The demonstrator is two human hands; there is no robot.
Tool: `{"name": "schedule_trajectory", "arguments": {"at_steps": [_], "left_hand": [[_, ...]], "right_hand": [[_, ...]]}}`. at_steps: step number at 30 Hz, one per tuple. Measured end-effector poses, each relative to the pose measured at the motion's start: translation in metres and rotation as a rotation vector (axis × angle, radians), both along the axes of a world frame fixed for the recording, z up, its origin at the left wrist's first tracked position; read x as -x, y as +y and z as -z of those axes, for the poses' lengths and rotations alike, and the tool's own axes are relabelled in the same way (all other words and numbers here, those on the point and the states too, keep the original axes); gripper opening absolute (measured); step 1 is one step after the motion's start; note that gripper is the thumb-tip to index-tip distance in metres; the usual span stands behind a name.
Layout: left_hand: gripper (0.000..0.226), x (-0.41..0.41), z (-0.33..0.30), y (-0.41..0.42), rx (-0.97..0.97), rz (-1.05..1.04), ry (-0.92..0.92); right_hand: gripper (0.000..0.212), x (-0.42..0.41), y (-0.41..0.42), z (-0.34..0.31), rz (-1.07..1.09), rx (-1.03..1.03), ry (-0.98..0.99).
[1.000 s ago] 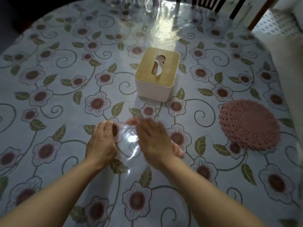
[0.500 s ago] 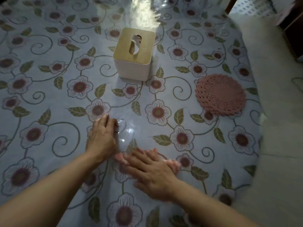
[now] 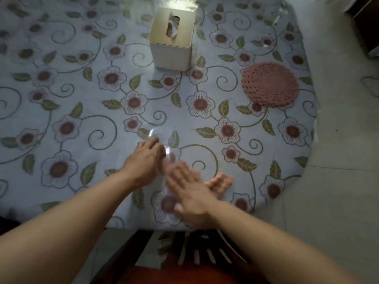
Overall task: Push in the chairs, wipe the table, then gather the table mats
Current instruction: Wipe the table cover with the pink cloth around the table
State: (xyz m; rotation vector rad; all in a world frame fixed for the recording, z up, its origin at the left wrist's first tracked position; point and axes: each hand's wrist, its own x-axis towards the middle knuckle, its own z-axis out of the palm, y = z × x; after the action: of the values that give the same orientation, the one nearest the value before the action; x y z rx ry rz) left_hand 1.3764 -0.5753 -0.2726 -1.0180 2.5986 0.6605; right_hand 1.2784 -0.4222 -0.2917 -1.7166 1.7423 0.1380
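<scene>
The right hand (image 3: 190, 193) is pressing flat, fingers straight, on a pink cloth (image 3: 220, 182) near the desk (image 3: 61, 103) edge, the left hand (image 3: 143, 160) is resting with its fingers blurred, and the mats (image 3: 269, 85) are lying stacked ahead-right, nearer the right hand.

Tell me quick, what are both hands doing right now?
Left hand: fingers curled, resting on the table cover; whether it grips anything cannot be told.
Right hand: open, flat, pressing a pink cloth on the cover.
</scene>
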Motion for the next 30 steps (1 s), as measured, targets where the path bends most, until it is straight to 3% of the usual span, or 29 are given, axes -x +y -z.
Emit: {"name": "schedule_trajectory", "arguments": {"at_steps": [3, 7, 12, 15, 20, 25, 30], "left_hand": [[0.068, -0.016, -0.003, -0.002, 0.004, -0.001, -0.071], [0.063, -0.021, -0.004, 0.006, 0.018, -0.004, -0.117], [0.051, -0.001, -0.006, 0.032, 0.055, 0.038, -0.104], [0.050, 0.013, -0.002, 0.049, 0.052, 0.093, -0.090], [0.036, 0.044, 0.003, 0.075, 0.049, 0.049, -0.035], [0.037, 0.092, 0.006, 0.103, 0.115, -0.117, -0.045], [0.045, 0.153, 0.007, 0.131, 0.117, -0.328, -0.086]], "right_hand": [[0.079, -0.042, 0.006, -0.001, -0.122, 0.009, -0.031], [0.074, 0.005, 0.029, -0.011, -0.248, 0.024, 0.024], [0.081, 0.082, 0.078, -0.013, 0.144, -0.083, 0.278], [0.072, 0.077, 0.071, -0.020, 0.236, -0.149, 0.317], [0.067, 0.051, 0.079, -0.012, -0.102, 0.009, 0.147], [0.073, 0.132, 0.103, -0.004, -0.201, 0.076, 0.113], [0.069, 0.249, 0.133, 0.014, 0.025, 0.229, 0.149]]}}
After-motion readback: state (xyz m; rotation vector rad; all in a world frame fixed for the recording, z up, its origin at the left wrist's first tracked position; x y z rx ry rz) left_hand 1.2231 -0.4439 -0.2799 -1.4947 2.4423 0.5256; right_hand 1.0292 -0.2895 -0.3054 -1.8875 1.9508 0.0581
